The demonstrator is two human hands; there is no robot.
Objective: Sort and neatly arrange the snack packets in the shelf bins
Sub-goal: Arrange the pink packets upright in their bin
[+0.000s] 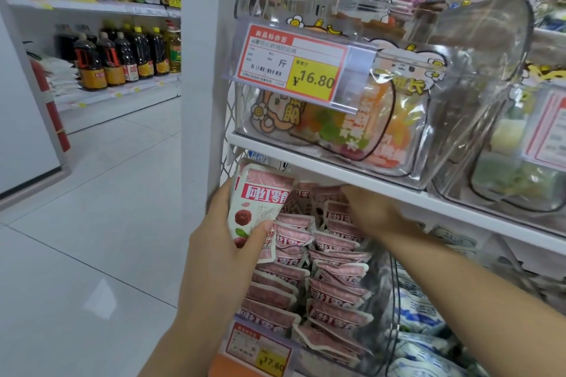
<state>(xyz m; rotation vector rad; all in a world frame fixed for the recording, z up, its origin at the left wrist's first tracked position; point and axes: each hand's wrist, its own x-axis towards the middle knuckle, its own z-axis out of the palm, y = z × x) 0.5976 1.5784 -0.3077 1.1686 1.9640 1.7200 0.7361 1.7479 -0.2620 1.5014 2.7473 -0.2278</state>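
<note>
Left hand: the left hand (226,242) is up at the near-left corner of the shelf, thumb clamped across the front of a packet, fingers wrapped behind it.
Held packet: there it is, the held packet (260,199), white and pink with a red fruit printed on it, standing upright and lifted just above the left edge of the bin.
Right hand: the right hand (372,211) reaches deep under the shelf board (306,162), fingertips down among the packets at the far end. It is blurred, so I cannot tell whether it grips anything.
Pink packets: the pink packets (333,294) sit in two rough rows running near to far, overlapping, some tilted.
Lower bin: the lower bin (381,309) is clear plastic and packed full, with the lower price tag (260,349) on its near front.
Upper bin: one shelf up, the upper bin (337,135) holds colourful sweets bags behind a yellow price tag (294,64).
Right neighbour: blue-and-white packets (419,312) lie just beside the lower bin.
Far left: dark bottles (122,55) line a shelf across the aisle.
</note>
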